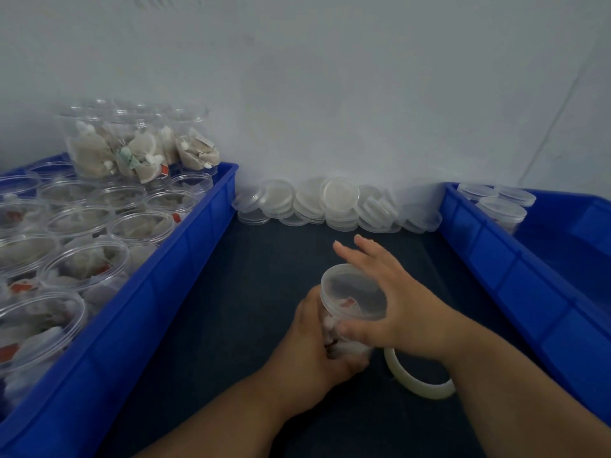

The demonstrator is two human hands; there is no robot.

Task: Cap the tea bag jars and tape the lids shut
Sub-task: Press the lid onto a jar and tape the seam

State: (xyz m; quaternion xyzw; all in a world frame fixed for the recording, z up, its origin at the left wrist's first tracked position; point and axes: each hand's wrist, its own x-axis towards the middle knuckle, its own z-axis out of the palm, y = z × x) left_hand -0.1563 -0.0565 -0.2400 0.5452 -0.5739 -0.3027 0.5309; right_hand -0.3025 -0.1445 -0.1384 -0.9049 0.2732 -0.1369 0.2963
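Note:
A clear tea bag jar (334, 332) stands on the dark table in front of me, with a clear lid (352, 292) on its mouth. My left hand (312, 345) grips the jar's body from the left. My right hand (393, 292) lies over the lid's right side, its fingers straight and pointing away, its thumb against the jar below the rim. A roll of white tape (420, 381) lies flat on the table just right of the jar, partly hidden under my right wrist.
A blue bin (185, 259) on the left holds several open jars of tea bags, with more jars (132, 143) stacked at its back. Loose clear lids (330, 206) are piled along the wall. A second blue bin (515, 276) on the right holds capped jars (496, 206) at its far end.

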